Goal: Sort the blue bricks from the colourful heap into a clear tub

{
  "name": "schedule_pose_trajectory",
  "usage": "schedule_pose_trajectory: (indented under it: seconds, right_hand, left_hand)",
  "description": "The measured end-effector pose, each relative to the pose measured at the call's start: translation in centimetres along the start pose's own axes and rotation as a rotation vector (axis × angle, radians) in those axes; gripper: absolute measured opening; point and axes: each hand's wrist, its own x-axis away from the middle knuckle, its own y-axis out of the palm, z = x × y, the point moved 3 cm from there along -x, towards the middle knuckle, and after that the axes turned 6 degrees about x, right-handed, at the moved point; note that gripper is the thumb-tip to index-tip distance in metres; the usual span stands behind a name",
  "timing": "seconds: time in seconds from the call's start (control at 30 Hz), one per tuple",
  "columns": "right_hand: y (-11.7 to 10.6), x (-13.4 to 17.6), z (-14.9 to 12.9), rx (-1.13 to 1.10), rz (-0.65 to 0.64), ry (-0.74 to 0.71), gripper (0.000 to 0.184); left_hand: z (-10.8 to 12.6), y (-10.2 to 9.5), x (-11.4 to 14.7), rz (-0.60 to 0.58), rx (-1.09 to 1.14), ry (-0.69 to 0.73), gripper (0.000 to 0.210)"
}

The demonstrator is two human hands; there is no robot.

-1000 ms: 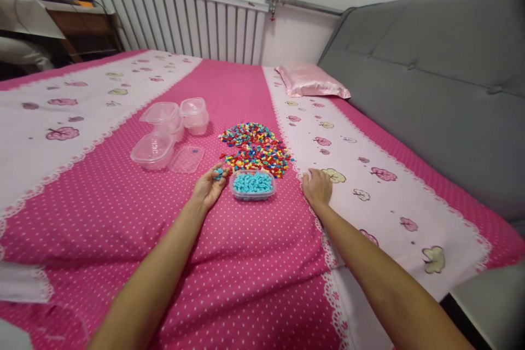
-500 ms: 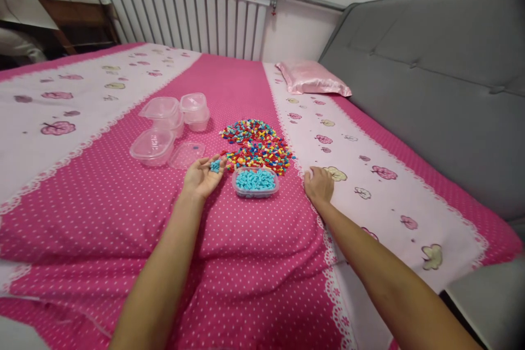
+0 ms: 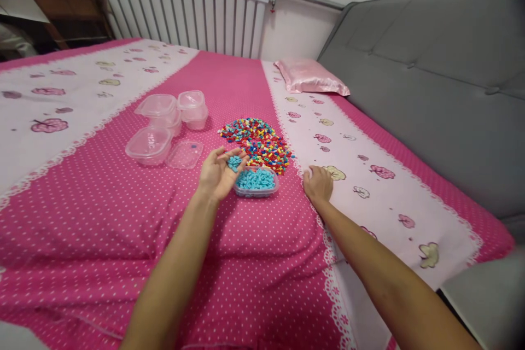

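Cupped palm up, my left hand (image 3: 219,175) carries a small heap of light-blue plastic pieces (image 3: 234,163), too small for their exact kind to show. Its fingertips reach over the upper left edge of a clear plastic container (image 3: 256,193) filled with similar light-blue pieces (image 3: 256,179). Behind that container spreads a mixed pile of small coloured pieces (image 3: 268,151) in red, yellow, blue and white, partly hidden by my left fingers. Palm down on the bed, my right hand (image 3: 319,184) rests to the right of the container, fingers loosely bent and holding nothing visible.
Several clear plastic containers (image 3: 150,143) stand at the left on the pink dotted bedspread (image 3: 241,251), with a clear lid (image 3: 185,155) lying beside them. Farther back are a pink pillow (image 3: 311,76) and a radiator (image 3: 184,11). A grey headboard (image 3: 426,65) borders the right side.
My left hand has moved right with the light-blue pieces, from beside the clear lid to the container's upper left edge. My right hand has stayed in place.
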Motion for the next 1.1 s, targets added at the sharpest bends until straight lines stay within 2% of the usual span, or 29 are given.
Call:
schedule_pose_trajectory:
  seconds: [0.17, 0.37, 0.5, 0.63, 0.77, 0.87, 0.97, 1.1]
  right_hand:
    - [0.0, 0.0, 0.0, 0.005, -0.014, 0.011, 0.038]
    - [-0.1, -0.1, -0.1, 0.008, -0.026, 0.013, 0.037]
    - [-0.1, -0.1, -0.1, 0.000, -0.017, 0.019, 0.037]
    - [-0.1, -0.2, -0.1, 0.003, -0.015, 0.019, 0.037]
    - [-0.2, -0.2, -0.1, -0.002, -0.009, 0.017, 0.037]
    - [-0.2, -0.1, -0.1, -0.006, -0.002, 0.015, 0.037]
    - [-0.3, -0.1, -0.1, -0.008, -0.005, 0.017, 0.037]
    - [-0.3, -0.1, -0.2, -0.007, -0.011, 0.017, 0.037]
  left_hand:
    - [-1.5, 0.5, -0.7, -0.080, -0.095, -0.006, 0.032]
    - [-2.3, 0.9, -1.6, -0.087, -0.304, 0.056, 0.035]
    - [-2.9, 1.0, -2.1, -0.072, -0.429, 0.180, 0.032]
    - [-2.9, 0.9, -2.2, -0.121, -0.501, 0.240, 0.032]
    - [-1.3, 0.8, -1.0, -0.228, -0.727, 0.350, 0.022]
    - [-0.7, 0.6, 0.7, -0.395, -1.022, 0.386, 0.028]
    - [-1.7, 0.2, 2.0, -0.567, -1.285, 0.343, 0.034]
    - [-3.3, -0.7, 2.1, -0.578, -1.530, 0.374, 0.045]
